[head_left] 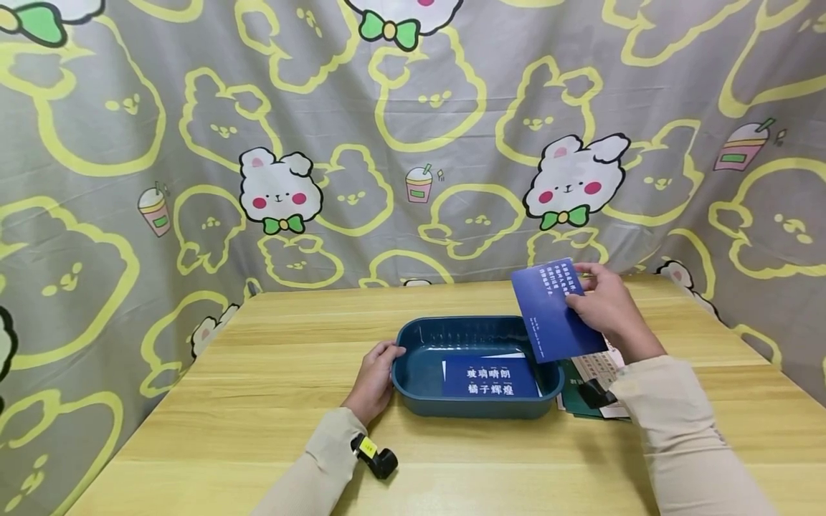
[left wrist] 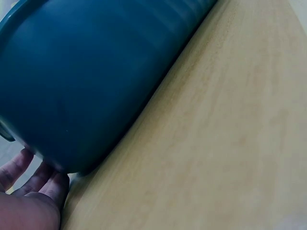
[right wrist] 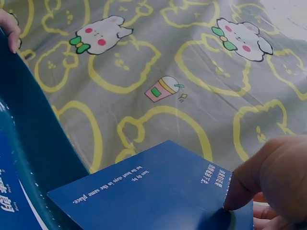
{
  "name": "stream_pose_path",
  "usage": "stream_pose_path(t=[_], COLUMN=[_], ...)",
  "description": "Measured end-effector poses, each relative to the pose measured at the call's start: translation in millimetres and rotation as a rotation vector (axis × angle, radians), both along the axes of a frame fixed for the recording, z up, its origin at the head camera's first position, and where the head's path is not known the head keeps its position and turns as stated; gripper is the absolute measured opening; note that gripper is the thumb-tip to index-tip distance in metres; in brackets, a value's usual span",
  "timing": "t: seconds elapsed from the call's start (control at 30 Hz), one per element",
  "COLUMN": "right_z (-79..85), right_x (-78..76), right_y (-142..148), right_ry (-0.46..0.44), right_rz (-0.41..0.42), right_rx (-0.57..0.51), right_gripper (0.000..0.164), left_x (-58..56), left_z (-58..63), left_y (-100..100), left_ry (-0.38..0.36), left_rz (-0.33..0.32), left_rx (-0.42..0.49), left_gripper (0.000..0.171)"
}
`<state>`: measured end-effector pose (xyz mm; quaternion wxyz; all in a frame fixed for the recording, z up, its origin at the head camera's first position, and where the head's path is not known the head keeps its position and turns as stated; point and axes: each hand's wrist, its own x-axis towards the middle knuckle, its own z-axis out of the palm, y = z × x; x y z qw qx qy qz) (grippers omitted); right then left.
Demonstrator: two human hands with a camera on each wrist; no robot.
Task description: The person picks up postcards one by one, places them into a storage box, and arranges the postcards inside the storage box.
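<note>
A dark teal plastic basin (head_left: 477, 408) stands on the wooden table, with blue cards (head_left: 490, 378) bearing white lettering lying inside it. At its left end my left hand (head_left: 376, 380) holds the rim, thumb on top and fingers against the outer wall; in the left wrist view those fingers (left wrist: 53, 187) sit low by the basin's corner. My right hand (head_left: 606, 304) pinches a blue card (head_left: 555, 315) printed with white text, thumb on the front face, tilted above the basin's right end. The right wrist view shows this card (right wrist: 144, 191) from close by.
Right of the basin, partly under the raised card and right forearm, lies a pile of green and beige cards (head_left: 581, 390). A patterned grey curtain (head_left: 413, 143) hangs behind the table (head_left: 290, 344). Each sleeve carries a small black wrist camera (head_left: 382, 462).
</note>
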<state>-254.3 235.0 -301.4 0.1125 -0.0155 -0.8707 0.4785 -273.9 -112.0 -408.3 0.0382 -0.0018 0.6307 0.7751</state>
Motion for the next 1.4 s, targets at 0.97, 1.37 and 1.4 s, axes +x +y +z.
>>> stream_pose_path(t=[0.97,1.37,1.4], right_z=[-5.7,-8.7,-9.0], right_x=[-3.2,-4.0,-4.1], right_y=[-27,-33,-33], right_ry=[0.000,0.005,0.005], right_rz=[0.091,0.111,0.115], right_rx=[0.032,0.087,0.091], right_gripper=[0.060,0.058,0.058], left_x=[-0.5,0.9,0.7], left_z=[-0.9,0.9,1.0], left_y=[-1,-1,-1], left_ry=[0.006,0.004,0.006], left_rz=[-0.004,0.001,0.001], left_rx=[-0.009,-0.008,-0.010], left_gripper=[0.036,0.036,0.036])
